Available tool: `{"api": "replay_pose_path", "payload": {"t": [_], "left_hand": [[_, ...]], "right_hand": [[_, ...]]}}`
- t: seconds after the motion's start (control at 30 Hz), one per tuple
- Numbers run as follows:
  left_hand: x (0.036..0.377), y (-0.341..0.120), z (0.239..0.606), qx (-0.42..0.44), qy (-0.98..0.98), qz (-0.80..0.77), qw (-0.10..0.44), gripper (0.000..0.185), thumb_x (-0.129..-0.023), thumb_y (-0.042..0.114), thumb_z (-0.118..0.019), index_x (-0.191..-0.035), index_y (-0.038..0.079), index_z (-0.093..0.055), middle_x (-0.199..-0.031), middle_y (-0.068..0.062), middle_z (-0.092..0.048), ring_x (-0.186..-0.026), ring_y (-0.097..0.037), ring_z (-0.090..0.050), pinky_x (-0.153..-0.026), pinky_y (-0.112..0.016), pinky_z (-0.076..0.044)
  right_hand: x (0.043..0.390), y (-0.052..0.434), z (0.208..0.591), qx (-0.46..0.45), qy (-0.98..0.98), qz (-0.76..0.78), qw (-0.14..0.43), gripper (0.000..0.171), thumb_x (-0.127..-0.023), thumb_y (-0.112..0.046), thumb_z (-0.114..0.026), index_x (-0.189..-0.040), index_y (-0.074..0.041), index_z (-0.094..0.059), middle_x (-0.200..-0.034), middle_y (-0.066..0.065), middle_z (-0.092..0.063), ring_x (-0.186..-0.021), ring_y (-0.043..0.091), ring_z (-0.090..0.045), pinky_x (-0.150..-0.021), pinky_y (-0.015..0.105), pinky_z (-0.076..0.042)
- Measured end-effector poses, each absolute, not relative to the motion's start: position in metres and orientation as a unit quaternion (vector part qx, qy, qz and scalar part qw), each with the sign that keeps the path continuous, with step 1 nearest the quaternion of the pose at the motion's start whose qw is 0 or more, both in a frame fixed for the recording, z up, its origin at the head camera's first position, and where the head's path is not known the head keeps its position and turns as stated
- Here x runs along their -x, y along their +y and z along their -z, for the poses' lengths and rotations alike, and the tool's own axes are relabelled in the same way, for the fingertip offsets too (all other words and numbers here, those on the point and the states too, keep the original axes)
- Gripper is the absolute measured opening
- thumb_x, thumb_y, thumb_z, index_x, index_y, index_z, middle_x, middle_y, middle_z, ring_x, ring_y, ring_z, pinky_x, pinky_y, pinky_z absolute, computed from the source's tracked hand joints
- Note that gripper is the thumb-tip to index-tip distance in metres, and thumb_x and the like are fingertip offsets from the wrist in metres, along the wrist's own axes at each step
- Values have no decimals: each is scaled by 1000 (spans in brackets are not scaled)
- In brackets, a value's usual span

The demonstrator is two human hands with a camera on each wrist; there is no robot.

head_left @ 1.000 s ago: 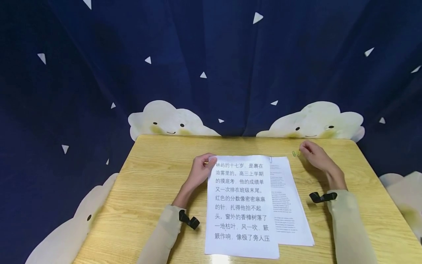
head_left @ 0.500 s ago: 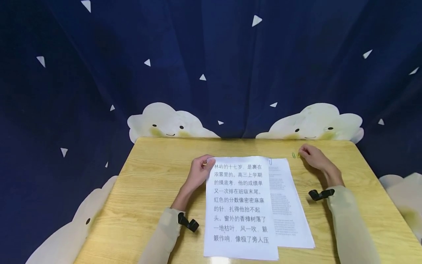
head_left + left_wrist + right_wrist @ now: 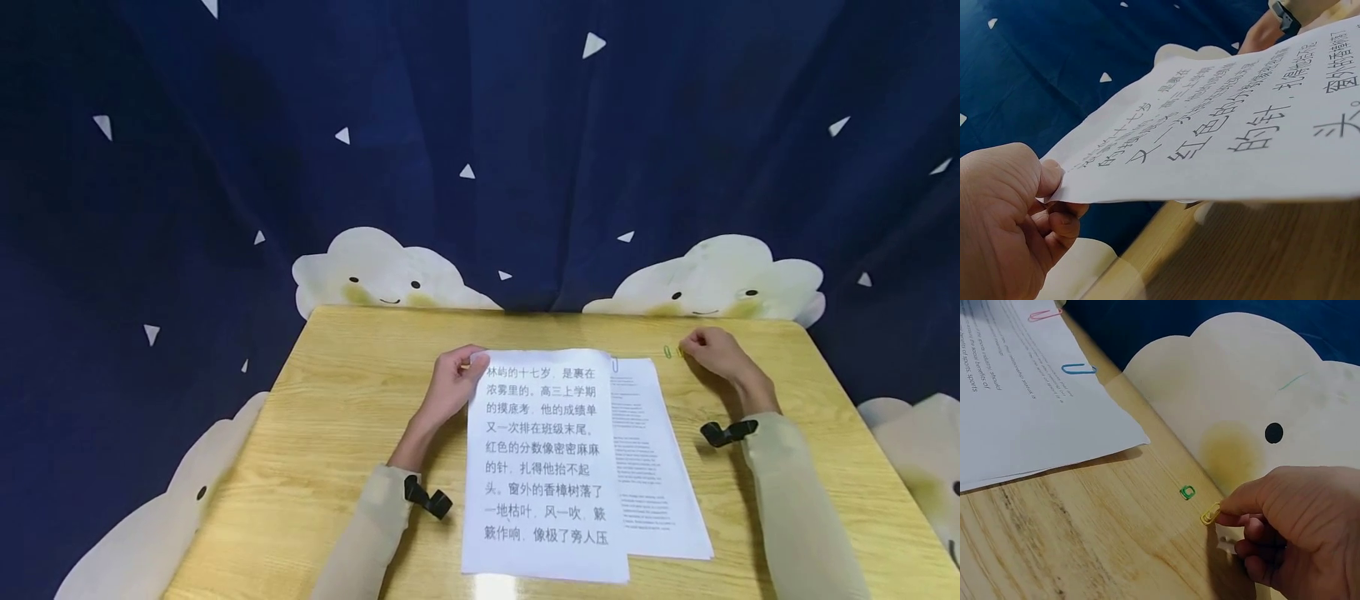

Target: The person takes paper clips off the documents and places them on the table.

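My left hand pinches the top left corner of a white sheet with large Chinese print, thumb on top. In the left wrist view this sheet is held up off the table, sloping. At the table's far right, my right hand pinches a yellow paper clip between thumb and index finger, the other fingers curled. Just left of it lies a green paper clip on the wood. Partly under the Chinese sheet are pages of small English print, with a blue paper clip and a pink paper clip on their top edge.
The wooden table ends at a dark blue curtain with white clouds, which hangs along its far edge. Each sleeve carries a black strap mount at the wrist.
The right fingertips have come down slightly onto the yellow paper clip. The left hand keeps its pinch on the Chinese sheet, which has shifted a little to the left.
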State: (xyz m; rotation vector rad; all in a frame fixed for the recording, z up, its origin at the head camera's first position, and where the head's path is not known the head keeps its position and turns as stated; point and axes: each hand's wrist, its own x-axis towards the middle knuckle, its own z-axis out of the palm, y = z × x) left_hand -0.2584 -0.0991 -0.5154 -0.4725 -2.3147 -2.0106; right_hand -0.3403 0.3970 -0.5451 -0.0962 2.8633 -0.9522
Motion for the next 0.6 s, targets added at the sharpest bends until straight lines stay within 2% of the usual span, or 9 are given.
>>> {"api": "replay_pose_path", "payload": {"t": [0.3, 0.6], "left_hand": [[259, -99, 515, 150, -751, 643, 22, 20, -106, 11, -61, -110, -1, -76, -93, -19, -74, -57, -16, -67, -51, -26, -54], [261, -98, 515, 145, -755, 639, 19, 21, -107, 11, -60, -111, -2, -76, -96, -21, -74, -58, -19, -66, -51, -26, -53]], "right_hand": [[339, 398, 546, 16, 942, 330, 55, 27, -105, -22, -56, -92, 1, -60, -83, 10, -54, -77, 24, -50, -66, 33, -40], [336, 398, 547, -2, 944, 326, 41, 29, -106, -25, -55, -96, 2, -60, -88, 13, -56, -80, 26, -51, -66, 33, -40]]}}
